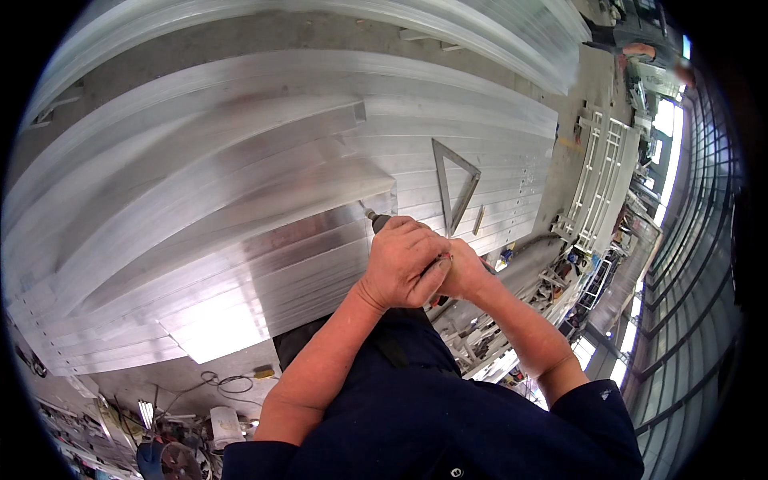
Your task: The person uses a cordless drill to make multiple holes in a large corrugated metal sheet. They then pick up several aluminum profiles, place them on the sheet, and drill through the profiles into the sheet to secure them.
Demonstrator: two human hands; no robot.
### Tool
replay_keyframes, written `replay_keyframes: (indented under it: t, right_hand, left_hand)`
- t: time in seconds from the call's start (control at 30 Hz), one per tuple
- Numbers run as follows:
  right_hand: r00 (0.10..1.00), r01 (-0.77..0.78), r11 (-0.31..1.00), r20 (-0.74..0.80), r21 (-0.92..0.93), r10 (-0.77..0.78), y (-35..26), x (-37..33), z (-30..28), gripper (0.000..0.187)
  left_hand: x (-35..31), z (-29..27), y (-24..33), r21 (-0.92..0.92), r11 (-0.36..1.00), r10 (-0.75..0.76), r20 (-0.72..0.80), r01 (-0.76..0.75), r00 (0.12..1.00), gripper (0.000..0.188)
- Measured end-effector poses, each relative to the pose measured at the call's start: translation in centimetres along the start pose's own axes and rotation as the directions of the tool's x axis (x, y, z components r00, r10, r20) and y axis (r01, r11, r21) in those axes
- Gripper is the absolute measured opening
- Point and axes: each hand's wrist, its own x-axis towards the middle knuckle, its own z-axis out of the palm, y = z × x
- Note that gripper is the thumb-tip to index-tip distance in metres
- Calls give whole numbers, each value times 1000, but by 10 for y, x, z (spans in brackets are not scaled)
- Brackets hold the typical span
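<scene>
My left hand (404, 260) is wrapped over the body of a power drill (379, 221). Behind it, my right hand (462, 272) closes round the drill's rear part, mostly covered by the left. The dark nose and chuck stick out ahead of my fingers, with a thin bit pointing to the far left. Its tip is at or very close to the near side of a long silvery metal profile (304, 196); contact cannot be made out. That profile lies on a row of similar metal profiles (312, 292). A metal set square (446, 192) rests on them to the right of the drill.
A small narrow strip (478, 220) lies beside the set square. More long profiles (480, 40) are stacked beyond. White frames (596, 180) stand at the right. Below left, a cable (232, 384) and a white bucket (226, 426) are on the floor. Another person's arm (640, 50) shows far right.
</scene>
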Motion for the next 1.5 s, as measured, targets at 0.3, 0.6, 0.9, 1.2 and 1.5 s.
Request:
replay_keyframes:
  t: [0.3, 0.6, 0.9, 1.2, 1.5]
  right_hand:
    - [979, -158, 987, 128, -21, 159, -2, -29, -14, 39]
    - [999, 33, 995, 42, -94, -29, -1, 25, -24, 34]
    - [996, 66, 989, 72, -130, -57, -11, 14, -35, 33]
    - [991, 70, 971, 125, -227, -42, -7, 22, -34, 31]
    - [990, 53, 968, 137, -245, -20, -6, 20, -35, 34]
  left_hand:
    - [-9, 20, 8, 45, 999, -18, 92, 14, 996, 11]
    - [-9, 7, -6, 57, 998, 27, -74, -23, 997, 14]
    - [2, 1, 34, -184, 952, -252, -19, 245, 967, 9]
    - [-14, 9, -1, -99, 980, -180, -87, 172, 980, 11]
    - [-11, 8, 9, -174, 936, -311, 7, 307, 950, 12]
